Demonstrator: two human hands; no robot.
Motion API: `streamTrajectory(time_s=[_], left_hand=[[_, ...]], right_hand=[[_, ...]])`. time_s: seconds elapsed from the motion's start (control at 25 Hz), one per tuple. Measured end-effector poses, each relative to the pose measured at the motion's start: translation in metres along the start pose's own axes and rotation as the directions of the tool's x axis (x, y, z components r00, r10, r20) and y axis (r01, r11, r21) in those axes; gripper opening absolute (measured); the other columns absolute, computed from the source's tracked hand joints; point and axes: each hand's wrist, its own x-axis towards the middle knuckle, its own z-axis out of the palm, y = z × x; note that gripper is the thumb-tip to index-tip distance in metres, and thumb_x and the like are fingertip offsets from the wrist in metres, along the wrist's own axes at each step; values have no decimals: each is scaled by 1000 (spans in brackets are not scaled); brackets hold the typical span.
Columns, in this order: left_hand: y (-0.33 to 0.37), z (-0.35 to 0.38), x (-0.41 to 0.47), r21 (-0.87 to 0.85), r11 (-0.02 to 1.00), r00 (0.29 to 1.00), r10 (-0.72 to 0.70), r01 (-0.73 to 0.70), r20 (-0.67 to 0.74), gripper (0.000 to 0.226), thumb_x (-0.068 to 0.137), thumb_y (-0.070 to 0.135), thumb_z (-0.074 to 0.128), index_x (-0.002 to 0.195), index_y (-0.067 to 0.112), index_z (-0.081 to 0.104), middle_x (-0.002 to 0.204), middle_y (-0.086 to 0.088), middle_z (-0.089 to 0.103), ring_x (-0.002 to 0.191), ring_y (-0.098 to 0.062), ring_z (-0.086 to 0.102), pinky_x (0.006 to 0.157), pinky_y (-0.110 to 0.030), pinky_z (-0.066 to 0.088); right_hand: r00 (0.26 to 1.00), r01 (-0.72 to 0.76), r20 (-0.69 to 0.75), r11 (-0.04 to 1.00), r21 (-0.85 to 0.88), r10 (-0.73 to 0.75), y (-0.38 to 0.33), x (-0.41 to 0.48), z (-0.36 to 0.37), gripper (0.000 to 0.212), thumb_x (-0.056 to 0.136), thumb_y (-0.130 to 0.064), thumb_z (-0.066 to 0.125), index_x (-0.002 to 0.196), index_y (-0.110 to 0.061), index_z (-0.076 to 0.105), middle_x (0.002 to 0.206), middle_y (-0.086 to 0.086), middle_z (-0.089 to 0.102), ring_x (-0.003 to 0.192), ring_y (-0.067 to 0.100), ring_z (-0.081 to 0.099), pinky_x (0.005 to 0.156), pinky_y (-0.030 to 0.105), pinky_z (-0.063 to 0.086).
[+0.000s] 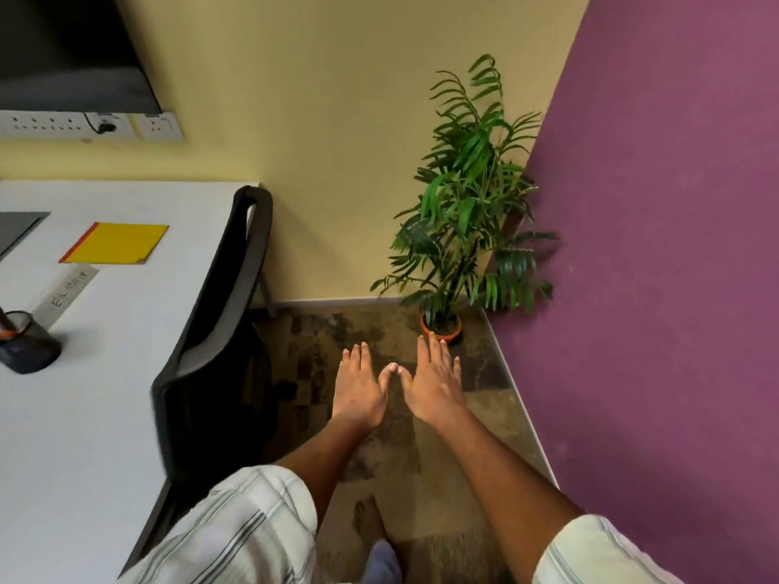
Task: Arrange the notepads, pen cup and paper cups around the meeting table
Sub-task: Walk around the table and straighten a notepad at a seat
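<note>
My left hand [359, 387] and my right hand [434, 383] are stretched out flat over the floor, palms down, fingers apart, thumbs touching, both holding nothing. They are to the right of the white meeting table [84, 415]. On the table lies a yellow notepad [118, 243] with an orange spine, far left of my hands. A dark mesh pen cup [27, 343] stands at the table's left edge of view, partly cut off. No paper cups are visible.
A black chair [210, 351] stands pushed against the table between it and my hands. A potted plant [459, 212] fills the corner beyond my fingers, by the purple wall. A white name plate [67, 293] lies near the pen cup. A screen and sockets hang upper left.
</note>
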Motion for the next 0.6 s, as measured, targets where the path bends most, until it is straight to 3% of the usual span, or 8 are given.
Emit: streamTrajectory(time_s=[0.12, 0.32, 0.6], left_hand=[[13, 6, 76, -30, 998, 998, -60, 60, -1, 70, 97, 52, 21, 150, 7, 12, 158, -11, 13, 148, -24, 4, 121, -34, 5], [28, -17, 199, -122, 978, 974, -184, 169, -129, 65, 99, 47, 22, 149, 6, 17, 158, -11, 18, 148, -23, 6, 122, -34, 7], [6, -52, 333, -172, 920, 871, -389, 352, -301, 59, 100, 40, 22, 146, 3, 21, 154, -13, 25, 147, -25, 12, 122, -34, 8]], right_hand=[[998, 4, 60, 1000, 20, -5, 8, 75, -3, 72, 96, -49, 35, 152, -14, 7, 161, 4, 0, 149, 22, -2, 121, 44, 4], [992, 100, 78, 994, 35, -102, -12, 209, -21, 69, 97, -44, 37, 152, -12, 9, 161, 6, 4, 149, 22, 2, 121, 39, 5], [901, 391, 168, 917, 82, -400, -84, 375, -16, 66, 98, -40, 39, 151, -10, 13, 160, 12, 9, 148, 26, 7, 121, 39, 10]])
